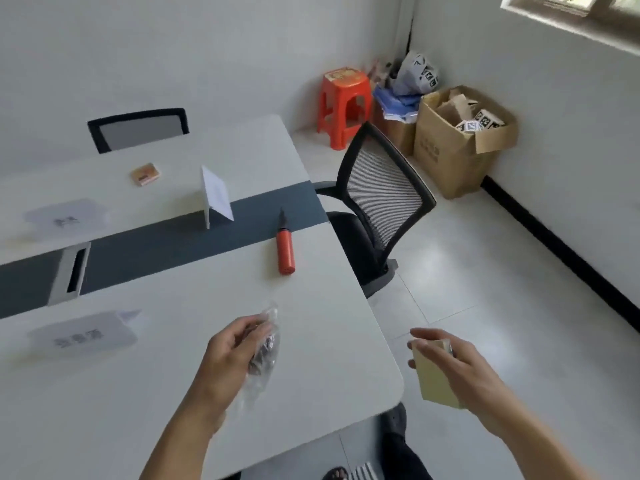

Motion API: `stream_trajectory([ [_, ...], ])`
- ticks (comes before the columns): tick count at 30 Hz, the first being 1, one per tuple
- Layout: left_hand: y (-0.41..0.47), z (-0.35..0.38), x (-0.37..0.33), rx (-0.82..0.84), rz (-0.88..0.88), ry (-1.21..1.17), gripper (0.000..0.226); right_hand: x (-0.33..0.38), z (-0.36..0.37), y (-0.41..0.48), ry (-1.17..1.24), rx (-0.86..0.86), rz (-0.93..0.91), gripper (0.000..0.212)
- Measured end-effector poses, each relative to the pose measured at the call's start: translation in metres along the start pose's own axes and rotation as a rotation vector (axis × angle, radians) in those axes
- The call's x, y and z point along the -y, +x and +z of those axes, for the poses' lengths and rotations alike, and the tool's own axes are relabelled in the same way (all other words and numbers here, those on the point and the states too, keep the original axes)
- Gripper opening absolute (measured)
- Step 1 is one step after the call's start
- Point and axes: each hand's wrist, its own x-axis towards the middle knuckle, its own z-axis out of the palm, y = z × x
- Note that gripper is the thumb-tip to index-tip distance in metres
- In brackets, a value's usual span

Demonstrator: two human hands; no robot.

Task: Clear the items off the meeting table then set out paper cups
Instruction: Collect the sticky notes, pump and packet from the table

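Observation:
My left hand point(230, 355) grips a clear plastic bag point(265, 355) with dark small contents, held just above the white meeting table point(156, 393) near its front right corner. Off the table's edge to the right, my right hand point(457, 368) holds a small tan box point(433, 379) over the floor. On the table lie an orange hand pump point(285, 249), a white folded name card point(216, 199) standing upright, a small tan packet point(146, 173) at the back, and two flat name plates point(83, 336) point(65, 216).
A black mesh chair point(377, 202) stands at the table's right end, another chair point(138, 128) at the far side. An orange stool point(343, 105), bags and an open cardboard box point(453, 143) sit in the room's corner. A cable slot point(71, 270) is set in the table's dark centre strip.

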Motion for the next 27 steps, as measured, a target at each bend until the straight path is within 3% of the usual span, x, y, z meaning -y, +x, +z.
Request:
stream_trajectory([
  [9,0.026,0.032,-0.006,-0.243,-0.203,-0.575,0.041,0.100,0.029,0.134,-0.081,0.272,-0.074,0.022],
  [12,0.029,0.033,-0.001,-0.305,-0.235,-0.691,0.050,0.127,0.062,0.150,-0.036,0.472,-0.094,0.025],
  [16,0.037,0.023,0.007,-0.302,-0.199,-0.770,0.032,0.143,0.113,0.150,0.132,0.835,0.073,0.031],
  [18,0.045,0.014,0.010,-0.322,-0.187,-0.754,0.046,0.143,0.139,0.146,0.178,0.910,0.103,0.031],
  [20,0.051,0.001,0.012,-0.309,-0.195,-0.766,0.062,0.139,0.163,0.144,0.153,0.860,0.037,0.027],
  [23,0.058,-0.020,0.011,-0.259,-0.196,-0.792,0.068,0.133,0.194,0.149,-0.158,0.630,-0.285,0.023],
  [25,0.063,-0.030,0.016,-0.220,-0.173,-0.753,0.063,0.130,0.209,0.156,-0.279,0.549,-0.443,0.018],
  [27,0.069,-0.039,0.020,-0.238,-0.173,-0.693,0.049,0.128,0.222,0.166,-0.344,0.566,-0.466,0.014],
])
